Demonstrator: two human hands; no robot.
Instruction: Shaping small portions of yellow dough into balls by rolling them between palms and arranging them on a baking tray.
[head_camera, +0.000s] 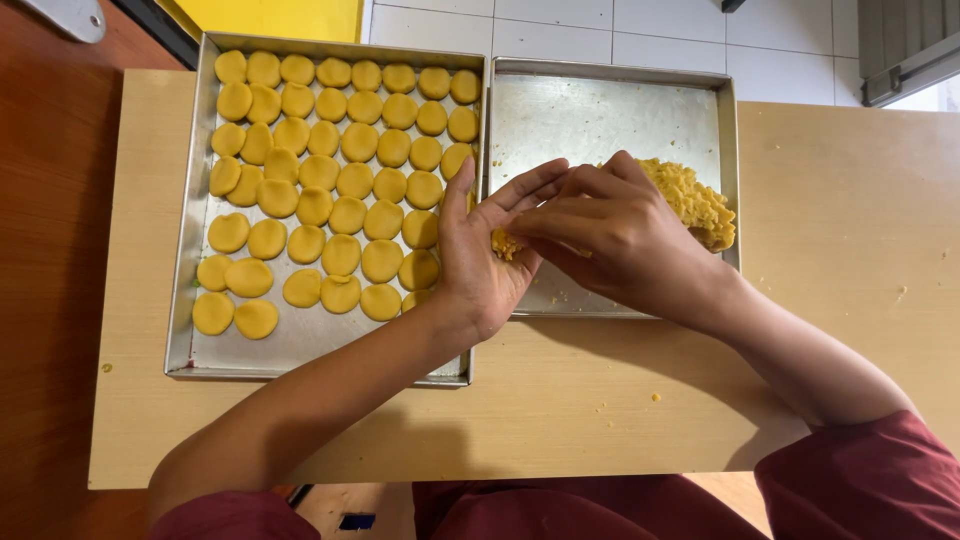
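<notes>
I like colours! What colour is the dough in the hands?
Yellow, like the dough piece; head view.
</notes>
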